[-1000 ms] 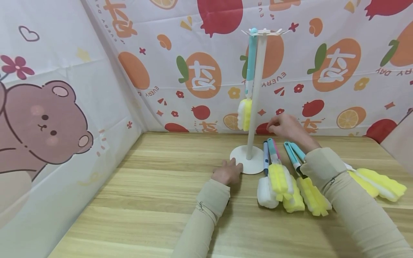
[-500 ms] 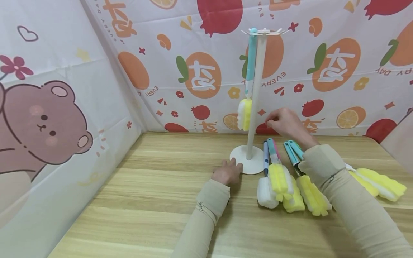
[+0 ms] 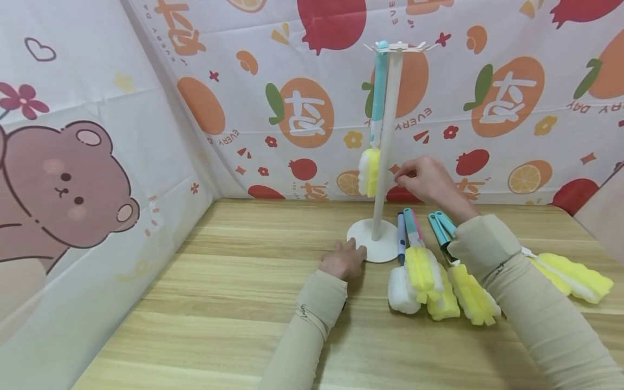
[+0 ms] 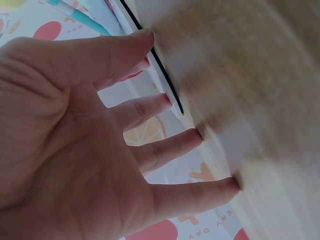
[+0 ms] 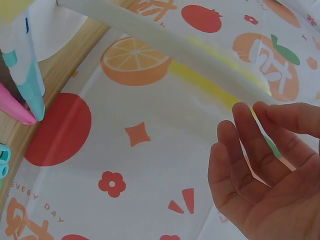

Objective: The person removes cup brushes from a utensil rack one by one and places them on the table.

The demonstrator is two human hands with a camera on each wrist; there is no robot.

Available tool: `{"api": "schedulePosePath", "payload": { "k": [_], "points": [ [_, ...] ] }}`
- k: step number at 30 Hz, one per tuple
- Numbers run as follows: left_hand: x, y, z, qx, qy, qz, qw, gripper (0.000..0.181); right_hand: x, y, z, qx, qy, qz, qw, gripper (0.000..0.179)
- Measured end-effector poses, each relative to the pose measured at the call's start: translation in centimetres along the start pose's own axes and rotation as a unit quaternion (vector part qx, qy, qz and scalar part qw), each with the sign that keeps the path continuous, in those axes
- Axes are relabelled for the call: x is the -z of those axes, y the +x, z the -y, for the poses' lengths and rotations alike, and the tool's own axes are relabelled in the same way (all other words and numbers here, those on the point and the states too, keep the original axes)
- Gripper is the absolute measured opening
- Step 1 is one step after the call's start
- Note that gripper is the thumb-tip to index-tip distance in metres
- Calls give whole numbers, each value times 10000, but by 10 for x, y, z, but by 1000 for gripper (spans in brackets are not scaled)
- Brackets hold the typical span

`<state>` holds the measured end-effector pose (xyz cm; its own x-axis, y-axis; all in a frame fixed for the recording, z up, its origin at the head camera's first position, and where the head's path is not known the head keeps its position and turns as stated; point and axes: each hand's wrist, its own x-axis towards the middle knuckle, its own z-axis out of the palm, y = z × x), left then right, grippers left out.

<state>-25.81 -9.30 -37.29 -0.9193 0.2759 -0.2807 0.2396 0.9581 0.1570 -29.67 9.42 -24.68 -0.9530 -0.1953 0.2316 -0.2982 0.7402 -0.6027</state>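
Note:
A white stand [image 3: 385,146] with a round base [image 3: 363,238] and a ring of hooks on top stands on the table. From one hook hangs a sponge bottle brush [image 3: 378,103] with a teal handle and a yellow-and-white head. My left hand [image 3: 343,261] rests at the base's left edge, thumb and some fingertips at the rim, others on the wood. In the right wrist view my right hand [image 5: 270,175] holds nothing; its fingers are loosely bent, with thumb and index tips near each other. It hovers right of the pole [image 5: 165,42], above the brush handles.
Several sponge brushes lie right of the stand: a white-headed one [image 3: 403,290], yellow-headed ones [image 3: 423,271] beside it, and another [image 3: 473,298] near my right sleeve. Farther right lies another yellow-and-white brush [image 3: 577,276]. Printed cloth [image 3: 253,81] walls the table's back and left.
My right hand has drifted slightly left and up toward the pole. The left hand, stand and brushes stay where they were.

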Motion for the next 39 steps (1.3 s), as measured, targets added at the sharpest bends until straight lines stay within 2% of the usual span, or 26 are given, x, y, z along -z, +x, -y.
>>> {"api": "schedulePosePath", "payload": {
  "k": [9,18,31,39],
  "points": [
    [0,-1,0,38,-22,34,10000,31,0,1,9,-14,109,45,9999,25],
    [1,1,0,98,-116,141,9998,36,1,1,15,138,168,-19,9998,24],
    [3,-1,1,56,-26,107,9999,36,0,3,27,258,311,-133,9991,23],
    [3,-1,0,33,-20,177,9998,35,-3,5,32,186,492,-95,9986,28]
  ]
}}
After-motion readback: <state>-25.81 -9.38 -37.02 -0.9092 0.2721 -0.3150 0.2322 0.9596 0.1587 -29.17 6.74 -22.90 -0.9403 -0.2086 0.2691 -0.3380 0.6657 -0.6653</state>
